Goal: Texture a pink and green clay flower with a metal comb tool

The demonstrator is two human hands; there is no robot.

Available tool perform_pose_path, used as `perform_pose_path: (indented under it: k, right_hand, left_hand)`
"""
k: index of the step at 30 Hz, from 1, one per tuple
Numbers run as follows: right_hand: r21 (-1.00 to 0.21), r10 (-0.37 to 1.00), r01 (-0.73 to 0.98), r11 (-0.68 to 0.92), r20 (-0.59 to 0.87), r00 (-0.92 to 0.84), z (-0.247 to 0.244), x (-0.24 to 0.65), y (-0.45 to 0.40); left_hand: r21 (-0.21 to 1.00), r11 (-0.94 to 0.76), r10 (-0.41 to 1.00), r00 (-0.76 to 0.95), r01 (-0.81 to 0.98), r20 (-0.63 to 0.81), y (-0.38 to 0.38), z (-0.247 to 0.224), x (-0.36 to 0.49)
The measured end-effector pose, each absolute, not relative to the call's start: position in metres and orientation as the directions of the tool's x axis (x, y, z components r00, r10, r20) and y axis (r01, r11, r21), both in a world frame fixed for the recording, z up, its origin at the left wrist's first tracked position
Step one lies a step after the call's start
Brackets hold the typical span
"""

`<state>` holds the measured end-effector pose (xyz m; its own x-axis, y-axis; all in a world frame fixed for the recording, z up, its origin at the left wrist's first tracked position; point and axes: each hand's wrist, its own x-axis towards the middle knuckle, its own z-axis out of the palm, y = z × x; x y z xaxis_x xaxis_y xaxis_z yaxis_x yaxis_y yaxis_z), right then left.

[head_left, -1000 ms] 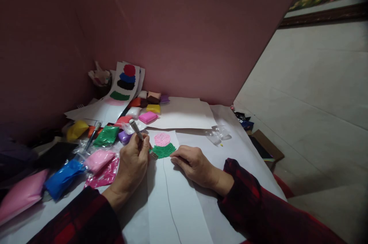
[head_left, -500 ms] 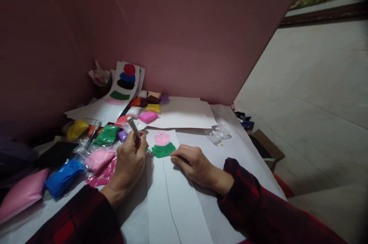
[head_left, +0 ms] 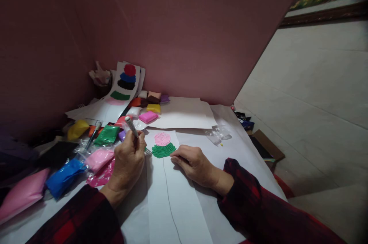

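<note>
Left hand (head_left: 129, 159) pinching a fork (head_left: 131, 126), right hand (head_left: 192, 163) with fingertips together, clear packets (head_left: 66, 177) of clay (head_left: 99, 159) (blue, pink, green)

Blocked at left by crowded packets (head_left: 106, 135), at near right by the right sleeve (head_left: 258, 200). Passable between left hand (head_left: 128, 167) and right hand (head_left: 196, 165), over the near paper strip (head_left: 158, 201). Open beyond to the clear wrapper (head_left: 220, 134); stopped farther by the pink wall (head_left: 172, 44).

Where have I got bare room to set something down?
White tabletop shows bare between the clear bags, the right sleeve and the table's right edge. The blank sheets also offer room, right of the yellow packet. It's crowded left of the left hand, with coloured packets bunched together.
</note>
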<state>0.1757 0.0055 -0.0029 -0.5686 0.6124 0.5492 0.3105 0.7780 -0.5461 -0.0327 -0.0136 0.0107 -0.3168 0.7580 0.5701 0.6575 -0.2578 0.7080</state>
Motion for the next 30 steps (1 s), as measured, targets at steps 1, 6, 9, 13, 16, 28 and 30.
perform_pose_path:
  k: [1, 6, 9, 13, 16, 28, 30]
  right_hand:
    - [-0.548, 0.612, 0.306, 0.778, 0.551, -0.567, -0.0028, 0.1757, 0.0055]
    - [-0.546, 0.616, 0.317, 0.775, 0.541, -0.573, -0.0024, 0.1756, 0.0053]
    - [-0.545, 0.615, 0.317, 0.776, 0.542, -0.573, -0.0018, 0.1756, 0.0053]
    - [-0.550, 0.611, 0.306, 0.777, 0.543, -0.575, -0.0013, 0.1755, 0.0056]
    - [-0.547, 0.611, 0.309, 0.778, 0.542, -0.577, -0.0015, 0.1753, 0.0057]
    - [-0.549, 0.616, 0.315, 0.775, 0.540, -0.574, -0.0015, 0.1756, 0.0050]
    - [-0.542, 0.616, 0.325, 0.775, 0.534, -0.579, -0.0011, 0.1757, 0.0047]
  left_hand:
    - [0.710, -0.256, 0.752, -0.326, 0.656, 0.572, -0.0141, 0.0113, -0.0326]
    - [0.757, -0.243, 0.781, -0.340, 0.607, 0.523, -0.0164, 0.0125, -0.0309]
    - [0.791, -0.225, 0.819, -0.330, 0.568, 0.470, -0.0174, 0.0122, -0.0289]
    - [0.804, -0.223, 0.841, -0.308, 0.551, 0.444, -0.0186, 0.0123, -0.0267]
    - [0.808, -0.227, 0.853, -0.289, 0.544, 0.435, -0.0190, 0.0117, -0.0266]
    - [0.777, -0.234, 0.838, -0.284, 0.585, 0.466, -0.0166, 0.0101, -0.0268]
    - [0.776, -0.231, 0.834, -0.291, 0.587, 0.469, -0.0160, 0.0107, -0.0270]
